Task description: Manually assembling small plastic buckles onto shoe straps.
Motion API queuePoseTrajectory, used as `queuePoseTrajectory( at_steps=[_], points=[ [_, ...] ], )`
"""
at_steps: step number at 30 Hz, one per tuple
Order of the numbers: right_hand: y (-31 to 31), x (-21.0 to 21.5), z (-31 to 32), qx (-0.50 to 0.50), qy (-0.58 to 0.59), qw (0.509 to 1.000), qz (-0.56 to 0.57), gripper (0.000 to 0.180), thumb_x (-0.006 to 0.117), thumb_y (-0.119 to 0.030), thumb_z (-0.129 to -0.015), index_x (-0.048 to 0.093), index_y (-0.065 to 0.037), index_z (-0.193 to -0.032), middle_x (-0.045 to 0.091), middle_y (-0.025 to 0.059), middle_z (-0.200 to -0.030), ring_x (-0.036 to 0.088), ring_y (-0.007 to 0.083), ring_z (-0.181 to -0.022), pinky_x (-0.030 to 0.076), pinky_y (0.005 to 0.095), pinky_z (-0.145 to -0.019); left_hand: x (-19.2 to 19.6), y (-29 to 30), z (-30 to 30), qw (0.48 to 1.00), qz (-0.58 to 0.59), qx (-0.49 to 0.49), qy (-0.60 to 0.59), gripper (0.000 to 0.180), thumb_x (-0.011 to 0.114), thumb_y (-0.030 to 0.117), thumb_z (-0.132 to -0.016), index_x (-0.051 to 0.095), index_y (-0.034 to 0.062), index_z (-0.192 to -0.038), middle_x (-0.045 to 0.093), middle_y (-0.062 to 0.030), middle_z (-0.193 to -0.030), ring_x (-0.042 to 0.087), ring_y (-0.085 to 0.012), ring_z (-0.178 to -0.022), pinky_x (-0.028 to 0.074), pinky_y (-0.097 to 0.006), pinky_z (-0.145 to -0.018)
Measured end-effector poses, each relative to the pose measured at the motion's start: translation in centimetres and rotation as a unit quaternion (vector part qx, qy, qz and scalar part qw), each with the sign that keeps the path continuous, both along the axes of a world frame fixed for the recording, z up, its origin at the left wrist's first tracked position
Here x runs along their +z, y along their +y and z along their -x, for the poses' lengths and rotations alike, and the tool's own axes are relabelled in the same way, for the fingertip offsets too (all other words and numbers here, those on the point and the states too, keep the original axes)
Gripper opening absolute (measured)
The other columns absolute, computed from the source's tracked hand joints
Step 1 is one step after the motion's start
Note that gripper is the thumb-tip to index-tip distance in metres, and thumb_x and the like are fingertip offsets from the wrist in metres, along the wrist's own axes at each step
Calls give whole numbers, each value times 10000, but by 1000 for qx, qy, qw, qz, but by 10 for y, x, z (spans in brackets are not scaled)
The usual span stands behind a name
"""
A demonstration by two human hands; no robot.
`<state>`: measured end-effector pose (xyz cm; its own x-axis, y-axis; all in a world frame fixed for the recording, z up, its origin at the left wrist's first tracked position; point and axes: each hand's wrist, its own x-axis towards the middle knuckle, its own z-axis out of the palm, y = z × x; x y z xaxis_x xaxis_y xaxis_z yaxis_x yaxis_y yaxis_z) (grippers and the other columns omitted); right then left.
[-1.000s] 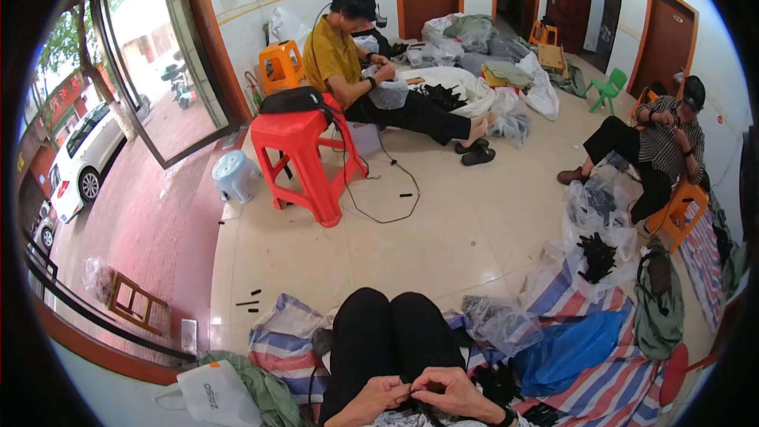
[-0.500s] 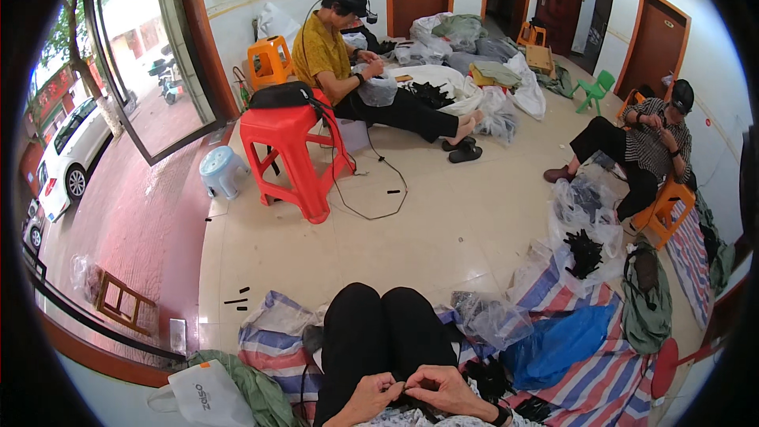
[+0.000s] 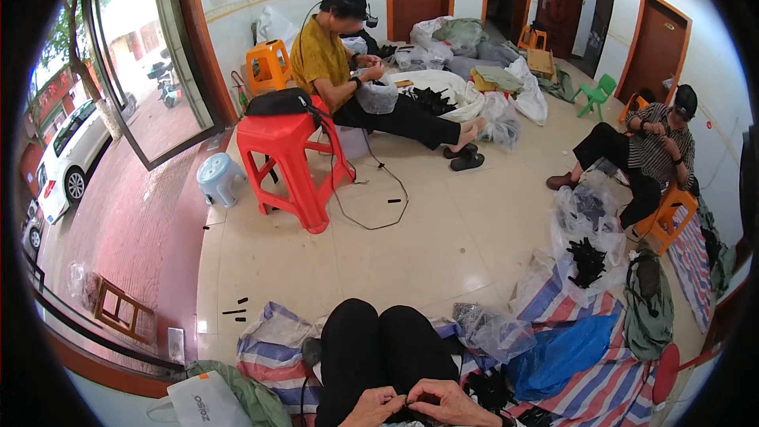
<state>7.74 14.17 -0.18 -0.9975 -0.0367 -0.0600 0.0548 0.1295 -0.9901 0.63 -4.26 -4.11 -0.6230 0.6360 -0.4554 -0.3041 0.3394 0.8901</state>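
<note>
My left hand (image 3: 375, 406) and my right hand (image 3: 447, 402) meet over my lap, fingertips pinched close together. Between them is a tiny dark piece, mostly covered by the fingers and too small to name. My legs in black trousers (image 3: 387, 352) stretch out just beyond the hands. To the right of my lap lies a heap of small black pieces (image 3: 490, 389), and a clear plastic bag (image 3: 494, 332) rests farther out on the striped sheet (image 3: 573, 383).
A blue plastic bag (image 3: 561, 348) lies on the right. Ahead-left stands a red stool (image 3: 285, 162) with a black bag on it; a cable (image 3: 371, 225) loops over the floor. Two people sit working, one at back left (image 3: 324, 63), one at right (image 3: 668, 138). A white bag (image 3: 207, 403) is at lower left.
The whole view has shifted slightly, so the room sits a little lower. My hands stay together over my lap, fingers still pinched.
</note>
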Motion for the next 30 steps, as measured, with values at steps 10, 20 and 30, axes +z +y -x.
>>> queuePoseTrajectory(
  at_steps=[10, 20, 30],
  points=[
    [3, -24, 5, -8, -54, 996, 67, 78, 675, -15, -870, 654, 0, -944, 612, 7, -888, 559, 60, -806, 450, 201, -668, 15, 13, 6, 986, -19, 44, 163, 317, 617, 223, -900, 503, -22, -736, 413, -106, -586, 417, -141, -544, 351, -331, -505],
    [0, -15, 7, -45, -158, 974, 159, 83, 686, -2, -860, 659, -6, -938, 624, -19, -861, 550, 24, -746, 432, 170, -644, 15, 7, 7, 986, 6, 35, 163, 248, 646, 167, -877, 559, -30, -754, 541, -82, -595, 482, -109, -544, 402, -295, -505],
    [-6, 10, 7, -60, -92, 988, 113, 51, 645, 25, -850, 624, -9, -881, 602, -10, -804, 549, 58, -750, 454, 213, -674, 13, 8, 5, 973, -97, 19, 209, 172, 629, 95, -862, 524, -24, -795, 516, -129, -621, 474, -185, -542, 408, -327, -521]
  ],
)
